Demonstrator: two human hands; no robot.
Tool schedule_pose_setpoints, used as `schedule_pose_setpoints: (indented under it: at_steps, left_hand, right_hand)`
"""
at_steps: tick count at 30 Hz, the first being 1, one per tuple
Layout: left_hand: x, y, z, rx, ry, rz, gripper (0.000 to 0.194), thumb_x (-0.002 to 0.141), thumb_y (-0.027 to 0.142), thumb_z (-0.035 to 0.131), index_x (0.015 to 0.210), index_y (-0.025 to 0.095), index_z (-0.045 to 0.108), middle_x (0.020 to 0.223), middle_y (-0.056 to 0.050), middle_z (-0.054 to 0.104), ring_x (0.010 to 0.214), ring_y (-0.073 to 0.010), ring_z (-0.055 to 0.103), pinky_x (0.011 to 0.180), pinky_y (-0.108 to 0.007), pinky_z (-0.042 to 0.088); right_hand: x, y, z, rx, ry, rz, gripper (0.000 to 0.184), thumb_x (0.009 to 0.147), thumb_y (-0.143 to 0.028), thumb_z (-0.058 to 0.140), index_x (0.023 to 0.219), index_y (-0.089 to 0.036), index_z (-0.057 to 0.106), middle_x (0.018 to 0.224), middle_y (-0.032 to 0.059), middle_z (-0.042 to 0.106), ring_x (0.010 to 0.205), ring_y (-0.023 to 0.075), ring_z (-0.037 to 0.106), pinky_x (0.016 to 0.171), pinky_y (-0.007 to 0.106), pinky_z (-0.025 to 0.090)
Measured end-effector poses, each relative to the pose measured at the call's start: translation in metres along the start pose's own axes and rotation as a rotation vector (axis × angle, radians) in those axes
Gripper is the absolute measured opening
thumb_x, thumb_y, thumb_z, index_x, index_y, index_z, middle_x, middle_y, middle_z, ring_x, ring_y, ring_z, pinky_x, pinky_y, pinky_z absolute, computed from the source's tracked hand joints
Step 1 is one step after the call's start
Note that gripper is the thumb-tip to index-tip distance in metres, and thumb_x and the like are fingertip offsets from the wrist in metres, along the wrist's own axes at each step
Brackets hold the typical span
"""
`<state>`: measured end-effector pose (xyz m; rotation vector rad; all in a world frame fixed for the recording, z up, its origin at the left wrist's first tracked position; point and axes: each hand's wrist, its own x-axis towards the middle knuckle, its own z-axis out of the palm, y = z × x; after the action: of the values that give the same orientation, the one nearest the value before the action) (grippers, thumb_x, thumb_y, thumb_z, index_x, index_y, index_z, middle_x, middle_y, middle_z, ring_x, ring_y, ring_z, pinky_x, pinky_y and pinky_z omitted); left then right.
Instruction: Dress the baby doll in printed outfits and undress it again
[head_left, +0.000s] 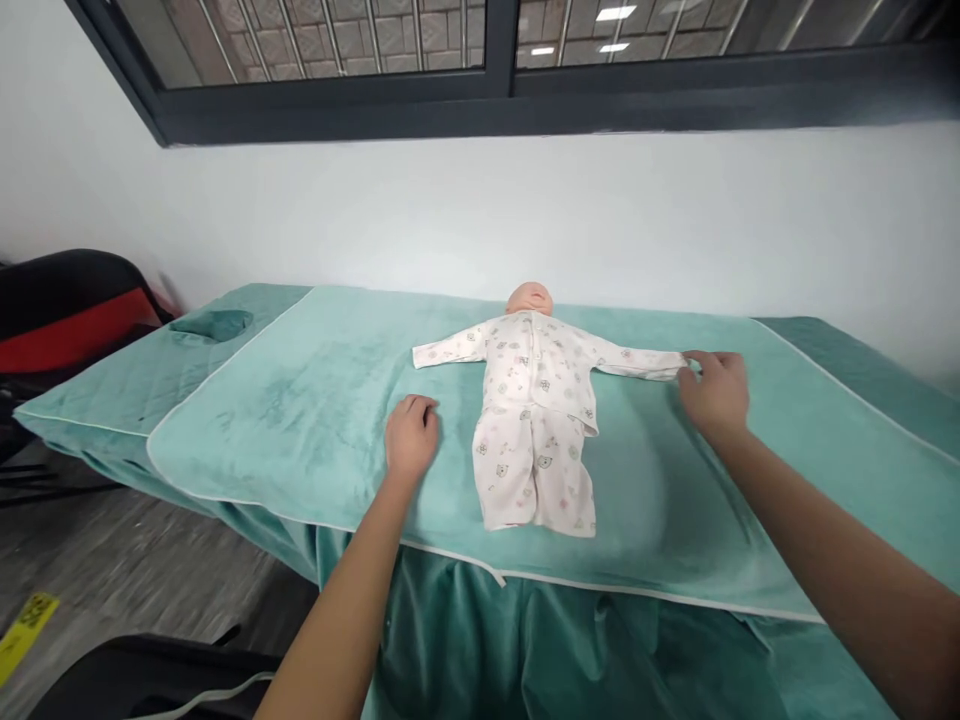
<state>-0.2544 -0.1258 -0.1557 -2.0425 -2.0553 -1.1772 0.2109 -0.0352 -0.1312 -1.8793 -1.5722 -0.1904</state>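
A baby doll [529,298] lies on its back with its head toward the wall. It is dressed in a white printed long-sleeved baby shirt [541,370], and white printed pants [517,470] lie flat below the shirt's hem. Both sleeves stretch out sideways. My right hand [716,392] pinches the cuff of the sleeve on the right between thumb and fingers. Resting on the green cover left of the pants is my left hand [411,435], loosely curled and touching no clothing. Its fingertips are partly hidden.
Under the doll, a pale green sheet [300,400] with white edging covers the bed [97,395], which has a face hole [214,325] at its left end. A black and red chair [71,320] stands at left. Another black seat [150,680] is at the bottom left.
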Motion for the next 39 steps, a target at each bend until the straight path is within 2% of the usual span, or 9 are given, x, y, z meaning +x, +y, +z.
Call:
schedule_pose_setpoints:
  at_steps: [2,5,8,11,20,24,29,34,39]
  left_hand:
    - [0.000,0.000,0.001,0.005,0.001,0.007,0.025,0.086,0.014,0.047,0.096,0.020,0.069,0.101,-0.007,0.070,0.097,-0.0238,0.062,0.087,-0.037,0.046]
    - [0.000,-0.001,0.003,0.004,0.007,0.017,0.025,0.085,0.014,0.047,0.095,0.020,0.069,0.100,-0.006,0.069,0.096,-0.0233,0.061,0.086,-0.036,0.046]
    - [0.000,-0.001,0.004,-0.001,0.018,0.021,0.025,0.085,0.013,0.047,0.094,0.020,0.068,0.100,-0.006,0.069,0.096,-0.0231,0.061,0.085,-0.035,0.046]
    - [0.001,-0.001,0.005,-0.006,0.025,0.029,0.025,0.083,0.012,0.047,0.092,0.020,0.068,0.098,-0.006,0.069,0.096,-0.0230,0.061,0.086,-0.035,0.046]
    - [0.000,-0.001,0.005,-0.022,0.025,0.017,0.024,0.082,0.012,0.047,0.091,0.021,0.067,0.098,-0.005,0.068,0.096,-0.0233,0.061,0.086,-0.035,0.047]
    - [0.000,-0.001,0.005,-0.032,0.025,0.031,0.024,0.082,0.011,0.046,0.089,0.021,0.067,0.097,-0.005,0.068,0.095,-0.0228,0.061,0.087,-0.035,0.047]
    - [0.001,-0.002,0.006,-0.024,0.024,0.030,0.024,0.082,0.011,0.046,0.090,0.021,0.067,0.098,-0.005,0.068,0.095,-0.0226,0.061,0.086,-0.035,0.047]
    - [0.000,-0.002,0.004,-0.014,0.025,0.029,0.024,0.083,0.012,0.046,0.089,0.021,0.067,0.097,-0.005,0.068,0.095,-0.0224,0.061,0.086,-0.034,0.047]
    - [0.001,0.000,0.003,-0.021,0.018,0.025,0.025,0.083,0.012,0.045,0.090,0.021,0.067,0.098,-0.006,0.068,0.096,-0.0227,0.061,0.087,-0.035,0.047]
  right_hand:
    - [-0.028,-0.019,-0.010,0.132,0.031,-0.059,0.038,0.089,-0.032,0.056,0.117,-0.009,0.066,0.120,0.0236,0.056,0.106,0.0284,0.055,0.089,0.040,0.044]
    - [-0.099,-0.058,-0.033,0.395,-0.226,-0.179,0.031,0.092,-0.037,0.055,0.115,-0.017,0.062,0.103,0.0119,0.064,0.084,0.0218,0.061,0.076,0.036,0.050]
    - [-0.170,-0.091,-0.058,0.519,-0.532,-0.485,0.030,0.092,-0.037,0.061,0.119,-0.025,0.058,0.116,0.0082,0.062,0.100,0.0221,0.062,0.087,0.036,0.051]
    - [-0.210,-0.108,-0.068,0.490,-0.594,-0.537,0.034,0.092,-0.031,0.061,0.126,-0.028,0.054,0.122,0.0079,0.059,0.106,0.0225,0.061,0.089,0.036,0.052]
    - [-0.215,-0.117,-0.094,0.616,-0.384,-0.383,0.020,0.092,-0.013,0.053,0.108,-0.025,0.056,0.096,0.0029,0.058,0.081,0.0156,0.059,0.069,0.028,0.049]
    - [-0.220,-0.135,-0.100,0.536,-0.354,-0.474,0.024,0.093,-0.016,0.056,0.115,-0.025,0.057,0.106,0.0062,0.061,0.096,0.0200,0.059,0.078,0.033,0.048]
    - [-0.228,-0.165,-0.080,0.331,-0.321,-0.584,0.025,0.092,-0.023,0.061,0.117,-0.024,0.059,0.115,0.0070,0.065,0.107,0.0265,0.056,0.090,0.044,0.041]
    - [-0.228,-0.177,-0.064,0.334,-0.317,-0.542,0.011,0.092,-0.018,0.058,0.098,-0.025,0.062,0.100,0.0024,0.069,0.101,0.0249,0.057,0.090,0.044,0.040]
    - [-0.230,-0.176,-0.077,0.397,-0.318,-0.612,0.013,0.087,-0.013,0.057,0.093,-0.025,0.058,0.092,0.0040,0.066,0.096,0.0255,0.057,0.094,0.048,0.041]
